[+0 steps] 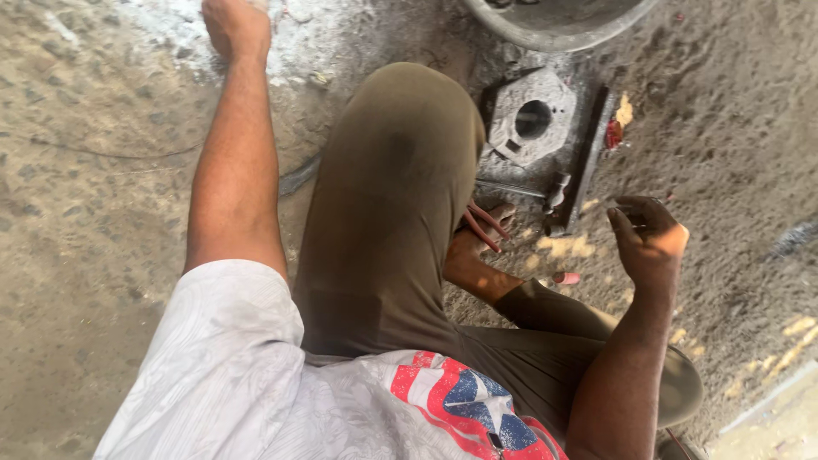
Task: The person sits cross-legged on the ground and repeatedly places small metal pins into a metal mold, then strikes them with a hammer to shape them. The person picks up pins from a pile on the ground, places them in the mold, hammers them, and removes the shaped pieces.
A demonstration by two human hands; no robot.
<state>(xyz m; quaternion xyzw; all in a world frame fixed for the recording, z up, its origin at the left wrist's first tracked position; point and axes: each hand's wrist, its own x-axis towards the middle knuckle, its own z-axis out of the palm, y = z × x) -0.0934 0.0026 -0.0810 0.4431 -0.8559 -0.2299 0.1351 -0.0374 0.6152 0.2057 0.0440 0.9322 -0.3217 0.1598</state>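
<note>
Lying flat, bar (588, 162) pointing away

The left arm is stretched straight toward the upper left of the frame, its left hand (236, 25) pressed flat downward. The right hand (648, 240) is raised at centre right, fingers loosely curled.

You were in a rough foundry-style workshop, working low on the ground. The sandy dirt floor (102, 170) was strewn with grit and pale powder, a grey cast-metal block (530, 117) with a round hole lay beside a dark metal bar (588, 162), and a metal basin's rim (558, 34) showed above.
</note>
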